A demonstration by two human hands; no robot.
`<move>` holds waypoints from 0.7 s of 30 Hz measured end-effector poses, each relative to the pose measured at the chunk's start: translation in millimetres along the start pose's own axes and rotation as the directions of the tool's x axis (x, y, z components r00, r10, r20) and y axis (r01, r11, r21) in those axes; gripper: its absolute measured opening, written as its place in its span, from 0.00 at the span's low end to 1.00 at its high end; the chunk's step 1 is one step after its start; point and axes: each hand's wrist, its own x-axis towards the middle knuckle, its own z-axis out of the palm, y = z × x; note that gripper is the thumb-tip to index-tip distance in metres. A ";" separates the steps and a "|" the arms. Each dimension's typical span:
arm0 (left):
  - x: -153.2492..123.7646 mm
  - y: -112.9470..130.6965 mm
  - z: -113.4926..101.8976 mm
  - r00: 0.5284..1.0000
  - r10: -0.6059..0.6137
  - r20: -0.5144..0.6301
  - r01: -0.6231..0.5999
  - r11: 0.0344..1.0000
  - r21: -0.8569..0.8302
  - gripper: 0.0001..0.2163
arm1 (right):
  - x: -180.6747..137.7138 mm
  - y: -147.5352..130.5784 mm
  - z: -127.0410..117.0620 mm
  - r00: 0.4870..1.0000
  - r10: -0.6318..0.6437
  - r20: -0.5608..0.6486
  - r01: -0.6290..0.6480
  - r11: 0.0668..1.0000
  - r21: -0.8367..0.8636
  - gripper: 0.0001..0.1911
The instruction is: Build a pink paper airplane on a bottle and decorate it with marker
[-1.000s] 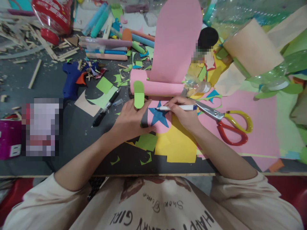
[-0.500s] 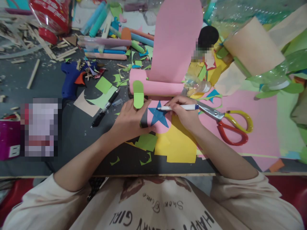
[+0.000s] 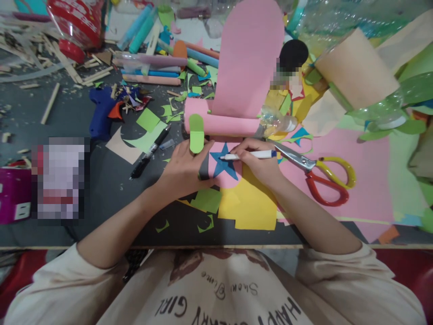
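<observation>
Head view: right hand [image 3: 260, 164] pinches a white pen [image 3: 248, 155], tip on the blue star [image 3: 221, 164] lying on pink paper [image 3: 232, 179]. Left hand [image 3: 184, 169] presses flat beside it, fingers loose. Looks like mid-outlining; any next stroke wants that star pinned steady.

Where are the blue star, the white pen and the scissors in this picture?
blue star [image 3: 223, 168]: head view, on the centre of the star.
white pen [image 3: 262, 154]: head view, on the bare barrel near the blue cap.
scissors [image 3: 292, 156]: head view, on the metal blade.

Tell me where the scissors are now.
In the head view, the scissors lie on the pink paper sheet just right of the right hand, blades pointing toward the white pen it holds.
</observation>
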 end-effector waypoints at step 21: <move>0.3 -6.7 0.4 0.998 -0.010 0.057 0.012 1.000 -0.026 0.33 | 9.1 -24.5 -44.5 0.726 -0.509 -0.461 0.489 0.855 -0.174 0.18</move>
